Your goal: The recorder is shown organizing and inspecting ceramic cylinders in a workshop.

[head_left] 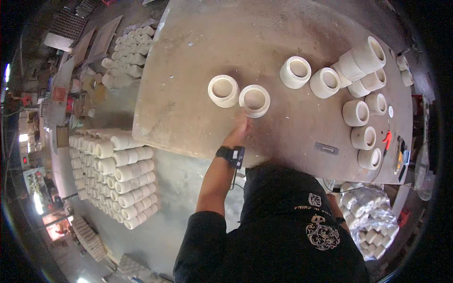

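Observation:
Two short, thick-walled pale cylinders with round recesses in their tops stand side by side on the brown table (203,134). My left hand (243,123) meets the near side of the right-hand cylinder (259,113); its fingers are blurred and partly hidden there, so their grip is unclear. Close by on the left is the other cylinder (222,102). A dark band and a small black device (237,157) sit on my left wrist. Only part of my right forearm (334,206) shows beside my body, and my right hand is out of sight.
More pale cylinders (295,85) stand along the table's right side, some in a leaning row (351,66). A dark slotted plate (326,148) and a red-handled tool (387,141) lie nearby. Stacked cylinders (130,174) stand left of the table; plastic-wrapped ones (373,217) are at right.

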{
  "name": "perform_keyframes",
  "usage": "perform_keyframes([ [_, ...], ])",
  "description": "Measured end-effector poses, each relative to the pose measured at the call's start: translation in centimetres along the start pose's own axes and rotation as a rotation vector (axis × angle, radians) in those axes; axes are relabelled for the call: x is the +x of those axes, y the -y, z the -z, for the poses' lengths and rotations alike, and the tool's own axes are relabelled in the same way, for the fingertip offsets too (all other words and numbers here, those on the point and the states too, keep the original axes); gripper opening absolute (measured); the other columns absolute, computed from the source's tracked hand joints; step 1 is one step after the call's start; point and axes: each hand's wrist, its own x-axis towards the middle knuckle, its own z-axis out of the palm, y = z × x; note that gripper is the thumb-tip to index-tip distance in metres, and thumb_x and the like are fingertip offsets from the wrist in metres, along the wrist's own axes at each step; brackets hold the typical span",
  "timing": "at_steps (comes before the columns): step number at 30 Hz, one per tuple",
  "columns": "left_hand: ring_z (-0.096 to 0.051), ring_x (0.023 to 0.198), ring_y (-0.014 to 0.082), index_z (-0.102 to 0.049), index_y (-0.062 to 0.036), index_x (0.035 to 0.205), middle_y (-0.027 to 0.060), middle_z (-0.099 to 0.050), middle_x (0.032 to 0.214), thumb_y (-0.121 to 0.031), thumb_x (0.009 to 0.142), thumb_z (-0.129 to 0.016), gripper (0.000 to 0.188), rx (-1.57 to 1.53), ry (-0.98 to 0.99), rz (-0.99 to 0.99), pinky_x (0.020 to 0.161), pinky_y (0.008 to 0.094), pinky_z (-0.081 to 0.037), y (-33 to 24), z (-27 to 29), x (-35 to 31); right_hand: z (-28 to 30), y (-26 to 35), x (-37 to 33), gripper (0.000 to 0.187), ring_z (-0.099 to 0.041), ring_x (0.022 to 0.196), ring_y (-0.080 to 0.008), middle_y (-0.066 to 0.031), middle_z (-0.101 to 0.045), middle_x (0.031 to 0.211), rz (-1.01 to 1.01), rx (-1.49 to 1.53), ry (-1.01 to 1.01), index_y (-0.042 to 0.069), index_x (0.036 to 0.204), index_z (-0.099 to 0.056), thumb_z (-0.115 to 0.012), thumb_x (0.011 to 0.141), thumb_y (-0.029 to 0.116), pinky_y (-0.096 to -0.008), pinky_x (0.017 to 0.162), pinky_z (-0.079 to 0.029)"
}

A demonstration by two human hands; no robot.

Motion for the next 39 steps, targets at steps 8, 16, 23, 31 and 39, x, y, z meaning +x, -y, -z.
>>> perform_keyframes([
  [8, -0.063, 0.089, 0.0236, -0.046, -0.0016, 0.128, 0.0125, -0.06, 0.108, -0.041, 0.09, -0.061, 0.057, -0.298, -0.274, -0.103, 0.07, 0.0373, -0.056, -6.7, 5.2, 3.0, -1.2, -1.9, 0.5, 0.022, -0.062, 0.079, -0.0299, -0.016, -0.064, 0.084, 0.521, -0.478, -0.109, 0.002, 0.085, -0.061, -0.055, 0.089, 0.022, -0.0391, 0.071, -0.05],
  [16, -0.062, 0.102, 0.0263, -0.045, 0.0003, 0.129, 0.0163, -0.058, 0.12, -0.016, 0.091, -0.055, 0.043, -0.402, 0.068, -0.265, 0.081, 0.04, -0.058, -4.6, 8.0, 1.2, -1.6, 0.2, 0.5, 0.016, -0.063, 0.086, -0.0382, -0.0192, -0.064, 0.089, 0.635, -0.802, -0.122, 0.005, 0.089, -0.062, -0.053, 0.084, 0.017, -0.0455, 0.075, -0.052],
  [23, -0.06, 0.11, 0.0266, -0.041, -0.0021, 0.135, 0.0136, -0.054, 0.128, -0.012, 0.079, -0.055, 0.058, -0.6, 0.181, -0.387, 0.085, 0.0384, -0.058, -3.1, 10.1, -3.7, -1.9, -2.9, 3.4, 0.023, -0.064, 0.09, -0.0343, -0.0172, -0.067, 0.094, 0.535, -0.376, -0.105, 0.008, 0.1, -0.067, -0.054, 0.083, 0.017, -0.0433, 0.079, -0.052],
  [31, -0.055, 0.118, 0.0292, -0.045, -0.0027, 0.133, 0.0093, -0.055, 0.128, -0.022, 0.085, -0.05, 0.052, -0.711, 0.328, -0.562, 0.102, 0.0456, -0.044, -5.4, 8.5, -11.0, 0.3, 0.3, 5.4, 0.021, -0.066, 0.083, -0.0246, -0.0122, -0.068, 0.084, 0.452, -0.437, 0.073, 0.006, 0.095, -0.067, -0.053, 0.088, 0.019, -0.0378, 0.074, -0.053],
  [39, -0.054, 0.117, 0.0301, -0.048, -0.0033, 0.133, 0.0139, -0.056, 0.129, -0.039, 0.093, -0.05, 0.053, -1.089, 0.585, -0.456, 0.1, 0.0468, -0.045, -3.8, 4.1, -12.6, 1.4, 12.7, 5.3, 0.023, -0.06, 0.073, -0.0155, -0.0065, -0.064, 0.078, 0.438, 0.029, -0.109, 0.0, 0.096, -0.062, -0.058, 0.092, 0.023, -0.0311, 0.07, -0.049],
])
